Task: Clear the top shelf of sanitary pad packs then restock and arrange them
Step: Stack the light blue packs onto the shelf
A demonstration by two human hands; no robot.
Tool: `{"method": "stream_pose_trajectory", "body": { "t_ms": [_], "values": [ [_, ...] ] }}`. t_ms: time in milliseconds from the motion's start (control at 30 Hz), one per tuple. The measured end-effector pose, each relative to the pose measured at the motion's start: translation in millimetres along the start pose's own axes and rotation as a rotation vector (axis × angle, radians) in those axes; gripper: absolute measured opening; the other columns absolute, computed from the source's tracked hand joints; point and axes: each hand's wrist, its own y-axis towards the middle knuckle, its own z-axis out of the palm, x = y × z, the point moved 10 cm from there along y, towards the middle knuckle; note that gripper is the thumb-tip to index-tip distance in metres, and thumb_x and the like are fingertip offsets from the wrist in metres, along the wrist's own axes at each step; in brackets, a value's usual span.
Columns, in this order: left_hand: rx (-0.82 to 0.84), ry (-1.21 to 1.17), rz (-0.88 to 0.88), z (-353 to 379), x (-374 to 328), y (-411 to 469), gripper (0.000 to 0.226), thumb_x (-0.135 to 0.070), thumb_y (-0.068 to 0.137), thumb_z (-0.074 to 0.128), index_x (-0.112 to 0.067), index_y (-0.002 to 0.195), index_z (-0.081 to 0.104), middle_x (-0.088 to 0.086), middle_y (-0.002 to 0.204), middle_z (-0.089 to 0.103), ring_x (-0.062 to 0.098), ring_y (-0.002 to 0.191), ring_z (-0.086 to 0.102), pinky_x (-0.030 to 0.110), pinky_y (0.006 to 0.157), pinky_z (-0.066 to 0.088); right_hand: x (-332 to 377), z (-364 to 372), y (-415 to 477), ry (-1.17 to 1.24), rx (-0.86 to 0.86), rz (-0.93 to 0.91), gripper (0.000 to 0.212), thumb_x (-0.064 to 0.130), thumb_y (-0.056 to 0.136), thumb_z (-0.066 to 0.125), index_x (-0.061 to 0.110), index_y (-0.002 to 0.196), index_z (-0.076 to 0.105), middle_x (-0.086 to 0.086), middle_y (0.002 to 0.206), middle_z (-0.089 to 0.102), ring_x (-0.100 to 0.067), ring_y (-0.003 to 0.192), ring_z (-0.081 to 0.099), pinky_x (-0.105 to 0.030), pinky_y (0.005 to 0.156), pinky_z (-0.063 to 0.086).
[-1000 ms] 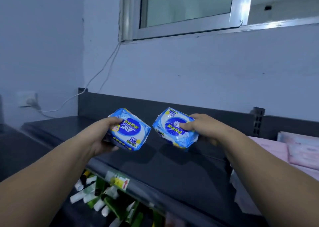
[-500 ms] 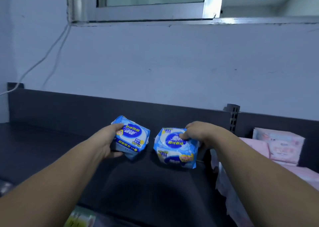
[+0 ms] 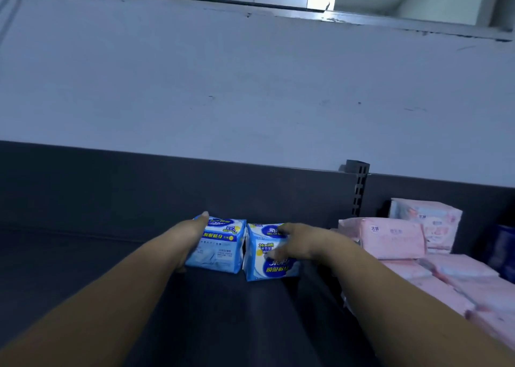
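- On the dark top shelf (image 3: 83,255), close to its back panel (image 3: 139,185), two blue sanitary pad packs side by side, nearly touching.
- Left hand (image 3: 192,235) clasped round the left blue pack (image 3: 220,246) from its left side, thumb laid along the top edge; other fingers hidden behind the pack.
- Right hand (image 3: 303,244) grasping the right blue pack (image 3: 264,258), fingers curled over its top, thumb pressed on the front face.
- Both packs down on the shelf surface, printed faces toward the camera.
- To the right, past a slotted upright (image 3: 359,188), pink packs (image 3: 390,238) heaped on the neighbouring section.
- Behind, a pale wall (image 3: 250,88).
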Motion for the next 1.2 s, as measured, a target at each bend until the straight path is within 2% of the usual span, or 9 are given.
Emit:
{"method": "stream_pose_trajectory", "body": {
  "t_ms": [100,400,500,700,833,900,967,1100,1200],
  "values": [
    [-0.042,0.015,0.071,-4.6,-2.7,23.0,0.052,-0.055,0.084,0.066,-0.004,0.098,0.065,0.014,0.087,0.073,0.031,0.079,0.071,0.046,0.083,0.057,0.0,1.6,3.0,-0.169,-0.088,-0.013,0.089,0.042,0.076,0.077,0.03,0.15,0.03,-0.001,0.152,0.028,-0.026,0.133,0.041,-0.038,0.109,0.039],
    [0.164,0.367,0.051,-9.4,7.1,17.9,0.015,0.003,0.076,0.071,-0.001,0.087,0.061,0.014,0.077,0.066,0.023,0.067,0.061,0.029,0.055,0.051,-14.8,-10.6,1.9,-0.387,-0.199,0.071,0.065,0.031,0.082,0.072,0.023,0.137,0.039,-0.013,0.134,0.044,-0.03,0.115,0.057,-0.033,0.089,0.047],
    [0.074,0.666,0.13,-14.5,12.3,9.3,0.036,-0.008,0.053,0.075,-0.003,0.087,0.064,0.01,0.083,0.067,0.024,0.078,0.063,0.03,0.067,0.05,-18.4,-10.2,4.3,-0.387,-0.205,0.098,0.066,0.03,0.083,0.071,0.024,0.14,0.037,-0.013,0.134,0.043,-0.031,0.115,0.057,-0.034,0.088,0.047],
    [-0.155,0.842,0.213,-4.3,8.8,-3.7,0.019,-0.023,0.081,0.062,-0.016,0.098,0.061,-0.002,0.085,0.056,0.018,0.084,0.057,0.025,0.07,0.044,-16.7,-6.0,9.9,-0.187,-0.262,0.03,0.063,0.02,0.087,0.065,0.023,0.144,0.037,-0.013,0.144,0.034,-0.027,0.121,0.053,-0.028,0.092,0.043],
    [-0.257,0.901,0.22,-9.4,8.6,-16.4,0.078,-0.037,0.072,0.074,-0.018,0.139,0.037,0.01,0.135,0.046,0.027,0.122,0.049,0.036,0.095,0.045,-25.5,-5.3,3.0,-0.08,-0.285,0.033,0.073,0.016,0.087,0.063,0.027,0.15,0.028,-0.011,0.161,-0.003,-0.031,0.135,0.041,-0.031,0.106,0.039],
    [-0.161,1.005,0.387,5.7,-2.4,-24.0,0.124,-0.04,0.06,0.086,-0.032,0.152,0.004,0.012,0.158,0.003,0.032,0.143,0.021,0.045,0.109,0.034,-25.9,-2.8,0.6,-0.109,-0.268,0.017,0.07,0.02,0.087,0.064,0.03,0.148,0.031,-0.01,0.16,0.003,-0.032,0.132,0.044,-0.034,0.106,0.041],
    [-0.001,1.092,0.568,26.9,-8.9,-31.3,0.129,-0.043,0.055,0.088,-0.044,0.151,0.002,0.005,0.16,-0.015,0.031,0.148,0.001,0.049,0.116,0.026,-25.5,-0.1,-2.6,-0.134,-0.25,0.003,0.066,0.024,0.087,0.065,0.03,0.145,0.034,-0.009,0.154,0.02,-0.03,0.126,0.049,-0.034,0.102,0.045],
    [-0.017,1.133,0.592,24.3,-8.7,-36.6,0.106,-0.057,0.053,0.082,-0.04,0.142,0.026,0.002,0.135,0.037,0.03,0.138,0.021,0.048,0.11,0.033,-28.5,-4.0,-7.7,-0.177,-0.266,0.008,0.049,0.019,0.089,0.058,0.024,0.135,0.039,-0.014,0.141,0.033,-0.031,0.116,0.055,-0.034,0.09,0.048],
    [-0.178,1.127,0.599,15.0,-15.2,-47.8,0.101,-0.068,0.049,0.08,-0.034,0.13,0.03,0.0,0.114,0.035,0.024,0.116,0.04,0.043,0.097,0.045,-29.6,-5.7,-9.7,-0.194,-0.267,0.019,0.05,0.015,0.089,0.055,0.022,0.135,0.037,-0.018,0.143,0.03,-0.032,0.117,0.053,-0.037,0.09,0.048]
  ]
}}
